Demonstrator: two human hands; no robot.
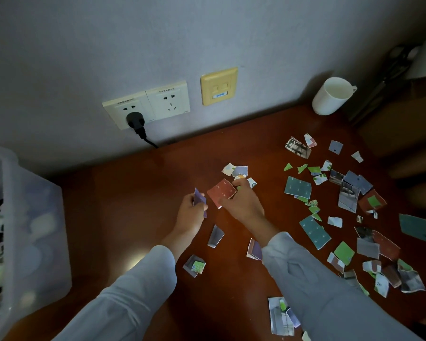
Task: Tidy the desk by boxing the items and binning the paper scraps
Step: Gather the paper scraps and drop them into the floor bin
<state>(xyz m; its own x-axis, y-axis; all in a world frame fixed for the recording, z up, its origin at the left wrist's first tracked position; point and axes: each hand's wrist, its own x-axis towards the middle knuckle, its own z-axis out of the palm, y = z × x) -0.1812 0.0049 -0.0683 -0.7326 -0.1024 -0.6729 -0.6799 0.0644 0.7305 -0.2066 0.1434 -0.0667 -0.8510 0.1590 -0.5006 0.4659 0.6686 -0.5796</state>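
Observation:
Torn paper scraps lie scattered over the dark wooden desk (138,193), most of them at the right, such as a teal scrap (297,188). My left hand (193,210) is shut on a purple scrap (199,199) held upright above the desk. My right hand (244,203) pinches a dark red scrap (220,191) between thumb and fingers. A few small scraps (239,171) lie just beyond my right hand. A clear plastic storage box (32,230) with items inside stands at the left edge.
A white mug (332,96) stands at the back right by the wall. Wall sockets (146,104) carry a black plug (135,120) with its cord. A brown cardboard box (399,114) with dark items stands at the far right.

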